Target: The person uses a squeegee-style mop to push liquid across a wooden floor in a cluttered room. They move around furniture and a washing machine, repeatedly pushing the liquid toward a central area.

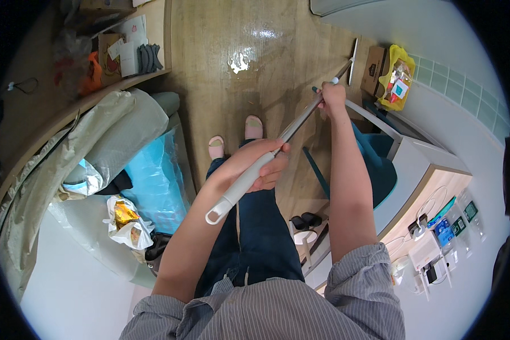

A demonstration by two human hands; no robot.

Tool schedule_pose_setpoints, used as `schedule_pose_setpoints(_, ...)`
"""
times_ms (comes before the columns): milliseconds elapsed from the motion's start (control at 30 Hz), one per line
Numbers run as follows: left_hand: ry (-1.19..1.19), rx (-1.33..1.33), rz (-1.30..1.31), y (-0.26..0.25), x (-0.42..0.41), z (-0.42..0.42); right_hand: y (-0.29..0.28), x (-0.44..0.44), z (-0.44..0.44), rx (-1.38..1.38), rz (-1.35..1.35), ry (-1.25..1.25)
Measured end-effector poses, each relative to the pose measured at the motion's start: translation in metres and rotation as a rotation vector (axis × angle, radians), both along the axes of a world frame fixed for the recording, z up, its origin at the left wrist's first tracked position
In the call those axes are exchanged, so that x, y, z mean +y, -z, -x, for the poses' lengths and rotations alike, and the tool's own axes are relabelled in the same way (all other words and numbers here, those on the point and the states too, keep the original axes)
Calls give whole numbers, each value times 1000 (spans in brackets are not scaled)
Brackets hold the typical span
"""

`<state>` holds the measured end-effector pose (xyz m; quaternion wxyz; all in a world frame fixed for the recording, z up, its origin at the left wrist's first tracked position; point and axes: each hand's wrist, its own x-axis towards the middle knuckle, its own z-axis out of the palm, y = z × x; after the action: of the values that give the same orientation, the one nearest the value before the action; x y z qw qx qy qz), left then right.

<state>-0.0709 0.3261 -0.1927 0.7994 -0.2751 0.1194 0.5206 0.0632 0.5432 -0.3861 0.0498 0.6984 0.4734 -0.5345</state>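
A long-handled floor cleaning tool, a flat mop or squeegee, slants across the view from lower left to upper right. My left hand [267,163] is closed around the upper end of its white plastic grip [240,185], where a hanging loop shows. Farther down, my right hand [334,98] grips the metal pole [301,119]. At the far end the narrow pale head [353,61] is seen almost edge-on, at the wood-look floor [212,93]. Bright glare lies on a wet-looking patch [240,63] of that floor. My feet wear pink slippers [253,127].
Right of the head stand a cardboard box [373,70] and a yellow bag [401,72] of packages. A dark teal chair [380,174] is beside my right forearm, near a wood-topped cabinet [429,195]. Wrapped blue bedding [159,174] and a white plastic bag [129,225] lie left.
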Motion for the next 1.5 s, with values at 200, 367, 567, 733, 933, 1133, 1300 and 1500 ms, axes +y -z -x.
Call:
schedule_pose_setpoints(200, -194, -139, 6, 9, -13, -1, 7, 0, 27, -85, 16, -412)
schedule_pose_setpoints(367, -212, -4, 205, -25, -87, 6, -21, -83, 73, -13, 70, -340)
schedule_pose_setpoints(567, -69, 275, 403, -85, -155, 24, -51, -172, 124, 136, 211, -269)
schedule_pose_setpoints(733, 173, 447, 469, -119, -142, 21, -92, -172, 113, 239, 67, -196)
schedule_pose_setpoints(933, -90, 91, 328, -95, -114, 10, -84, -133, 64, -61, 141, -185)
schedule_pose_setpoints(1133, 159, 180, 356, -69, -71, 13, -67, -128, 53, -4, 192, -62)
schedule_pose_setpoints(1300, 168, 92, 325, -72, -62, 19, -72, -126, 60, -36, 142, 108)
schedule_pose_setpoints(1500, 191, 231, 321, -76, -83, 106, -66, -145, 133, -3, 214, -18)
